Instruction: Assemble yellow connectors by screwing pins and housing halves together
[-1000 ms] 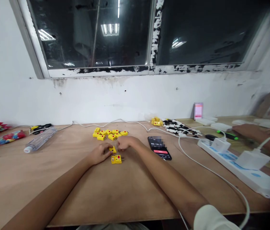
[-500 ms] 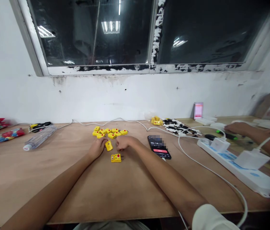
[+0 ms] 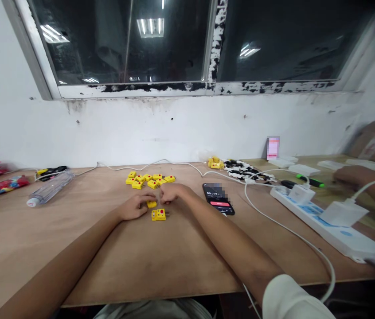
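My left hand (image 3: 133, 207) pinches a small, boxy yellow block (image 3: 152, 204) over the smooth brown surface (image 3: 174, 261). My right hand (image 3: 171, 193) curls just beside it; whether it grips anything, I can't tell. A glossy black phone (image 3: 211, 193) reads "00:14".

Yellow block (image 3: 158, 215) with red dot (image 3: 162, 212)

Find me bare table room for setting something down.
Bare tabletop lies between left arm and right arm, this side of the nearest yellow piece, and between left arm and the bottle. It's crowded at the yellow cluster and around the power strip.
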`<state>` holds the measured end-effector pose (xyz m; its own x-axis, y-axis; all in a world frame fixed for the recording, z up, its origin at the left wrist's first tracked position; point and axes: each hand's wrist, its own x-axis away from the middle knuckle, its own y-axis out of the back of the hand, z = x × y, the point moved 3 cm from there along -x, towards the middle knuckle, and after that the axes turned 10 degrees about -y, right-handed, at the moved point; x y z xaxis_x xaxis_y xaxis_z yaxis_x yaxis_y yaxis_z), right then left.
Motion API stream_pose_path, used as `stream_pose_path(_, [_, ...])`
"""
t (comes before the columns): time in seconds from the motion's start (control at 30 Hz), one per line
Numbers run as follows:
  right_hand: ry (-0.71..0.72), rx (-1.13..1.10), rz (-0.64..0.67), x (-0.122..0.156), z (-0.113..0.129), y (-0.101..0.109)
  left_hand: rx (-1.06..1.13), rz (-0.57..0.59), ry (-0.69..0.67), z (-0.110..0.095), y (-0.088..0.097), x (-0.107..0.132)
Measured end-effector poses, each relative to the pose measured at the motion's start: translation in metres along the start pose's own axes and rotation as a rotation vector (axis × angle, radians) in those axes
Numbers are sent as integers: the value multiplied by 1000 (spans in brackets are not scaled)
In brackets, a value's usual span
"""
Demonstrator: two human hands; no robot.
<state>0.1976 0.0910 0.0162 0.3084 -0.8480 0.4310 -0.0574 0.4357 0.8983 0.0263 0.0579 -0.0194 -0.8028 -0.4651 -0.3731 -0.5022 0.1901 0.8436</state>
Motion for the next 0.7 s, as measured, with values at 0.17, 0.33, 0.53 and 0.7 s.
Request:
stream_pose_path(0.17, [7, -17, -13, 1, 0, 0, -142, -88, 217, 11, -1, 3])
stream_pose_path(0.33, [12, -17, -30, -1, 1, 0, -115, -103, 319, 11, -1, 5])
stream_pose_path(0.53, [45, -36, -41, -8, 0, -3, 105, -48, 267, 6, 1, 8])
stream_pose_path(0.7, [51, -61, -38, -8, 0, -3, 33, -89, 286, 9, -5, 4])
